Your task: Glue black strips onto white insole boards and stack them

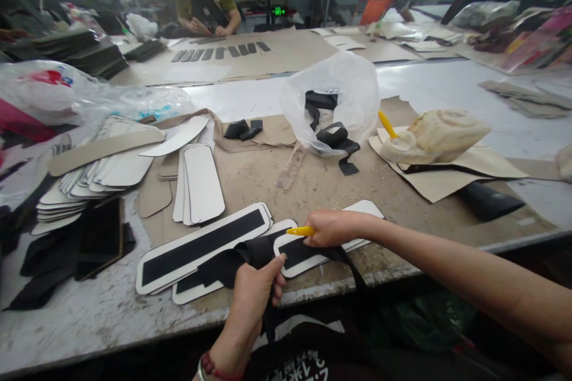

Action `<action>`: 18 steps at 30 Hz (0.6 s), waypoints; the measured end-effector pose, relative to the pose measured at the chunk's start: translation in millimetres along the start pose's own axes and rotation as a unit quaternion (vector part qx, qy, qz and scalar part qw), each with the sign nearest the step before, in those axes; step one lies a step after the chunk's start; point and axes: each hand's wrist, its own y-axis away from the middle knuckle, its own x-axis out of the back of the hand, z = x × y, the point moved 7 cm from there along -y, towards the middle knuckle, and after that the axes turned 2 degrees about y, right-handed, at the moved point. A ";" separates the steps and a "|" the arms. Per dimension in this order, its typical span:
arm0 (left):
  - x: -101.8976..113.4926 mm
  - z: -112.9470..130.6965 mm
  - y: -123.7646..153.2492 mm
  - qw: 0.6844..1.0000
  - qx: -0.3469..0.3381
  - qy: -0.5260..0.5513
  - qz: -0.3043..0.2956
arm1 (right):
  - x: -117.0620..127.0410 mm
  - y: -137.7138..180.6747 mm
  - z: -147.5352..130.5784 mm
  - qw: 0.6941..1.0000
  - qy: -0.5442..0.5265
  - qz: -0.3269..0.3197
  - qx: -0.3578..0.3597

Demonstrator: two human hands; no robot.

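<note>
My left hand point(257, 288) is closed at the near table edge, its thumb at the left end of a white panel with rounded corners point(277, 248). A black fabric strip point(257, 253) loops beside it and passes into its fingers. My right hand point(333, 227) is closed around a yellow-handled tool point(300, 231); the tool's far end is hidden. It rests over the same panel, where a black strip point(295, 251) lies flat. To the left, a longer white panel point(143, 268) bears a black strip along its middle. Another black strip point(353, 268) hangs over the table edge.
Stacked white panels point(203, 181) and a fanned pile point(129, 172) lie left, near a dark phone-like slab point(100, 238). A plastic bag point(357, 89) holds black strips. At right, a yellow stick point(388, 124) stands in a crusted container point(447, 130). Two people work across the table.
</note>
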 end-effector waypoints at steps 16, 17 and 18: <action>2.6 -4.1 -0.1 1.000 0.013 -0.018 -0.013 | -2.1 91.9 131.9 0.971 -0.171 0.132 -0.105; 2.8 -3.7 0.3 0.999 0.019 -0.024 -0.013 | -4.8 90.3 134.2 0.965 -0.193 0.146 -0.104; 2.8 -3.3 0.6 0.999 0.024 -0.032 -0.014 | -6.6 87.7 135.5 0.959 -0.208 0.159 -0.106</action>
